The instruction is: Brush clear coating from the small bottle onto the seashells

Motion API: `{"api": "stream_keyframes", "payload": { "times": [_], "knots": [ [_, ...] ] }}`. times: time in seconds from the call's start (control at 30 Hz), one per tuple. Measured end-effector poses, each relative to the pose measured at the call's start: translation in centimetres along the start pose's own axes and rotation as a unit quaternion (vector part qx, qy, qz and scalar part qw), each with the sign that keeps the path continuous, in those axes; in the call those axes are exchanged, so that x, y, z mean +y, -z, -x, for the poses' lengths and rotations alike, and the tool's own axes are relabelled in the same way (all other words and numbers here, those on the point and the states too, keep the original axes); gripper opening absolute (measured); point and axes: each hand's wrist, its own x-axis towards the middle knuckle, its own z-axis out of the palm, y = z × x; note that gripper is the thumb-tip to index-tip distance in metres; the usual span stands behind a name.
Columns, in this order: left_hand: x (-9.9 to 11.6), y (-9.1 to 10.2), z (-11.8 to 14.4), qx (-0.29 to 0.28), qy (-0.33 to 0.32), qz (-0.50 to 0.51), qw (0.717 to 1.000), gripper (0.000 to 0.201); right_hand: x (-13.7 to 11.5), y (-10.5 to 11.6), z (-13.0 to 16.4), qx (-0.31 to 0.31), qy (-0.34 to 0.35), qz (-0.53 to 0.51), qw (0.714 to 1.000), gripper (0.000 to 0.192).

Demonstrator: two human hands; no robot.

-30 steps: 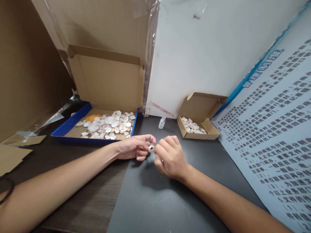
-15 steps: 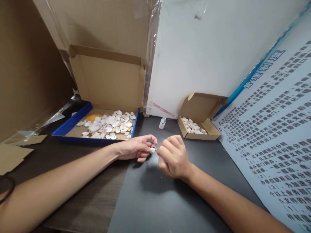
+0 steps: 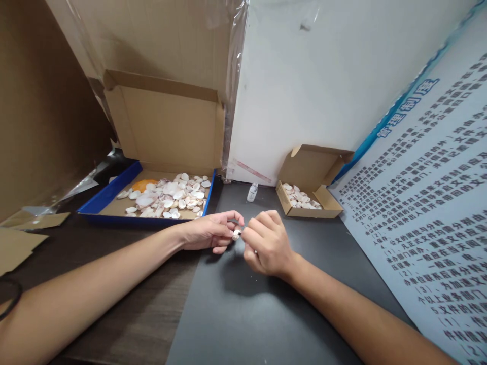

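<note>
Between the thumb and fingers of my left hand [image 3: 213, 231] is a small white ribbed shell [image 3: 236, 235], held above the grey mat. A dark spot or tip shows on the shell's upper right side. My right hand [image 3: 267, 243] is closed in a pinch close beside the shell. What its fingertips hold is hidden behind the knuckles. Behind the hands, a small clear bottle [image 3: 252, 193] with a white label stands on the mat.
A blue-edged cardboard box [image 3: 102, 198] at the left holds many loose shells and an orange piece [image 3: 143, 185]. A smaller cardboard box [image 3: 312, 212] with shells stands at the right. Cardboard pieces [image 3: 21, 245] lie far left. A printed sheet [image 3: 429, 218] covers the right side.
The fingertips of my right hand have come closer to the shell in my left hand. The whole view has shifted slightly; the boxes and the bottle stay in place.
</note>
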Motion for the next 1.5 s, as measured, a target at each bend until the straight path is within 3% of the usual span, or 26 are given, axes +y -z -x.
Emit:
{"api": "stream_keyframes", "payload": {
  "times": [0.9,1.5],
  "knots": [
    [0.44,0.01,0.13,0.017,0.008,0.050,0.999,0.032,-0.52,0.42,0.05,-0.005,0.029,-0.031,0.999,0.019],
    [0.68,-0.10,0.19,0.010,0.025,0.040,0.999,0.030,-0.10,0.46,-0.03,-0.009,-0.008,-0.014,1.000,0.018]
  ]
}}
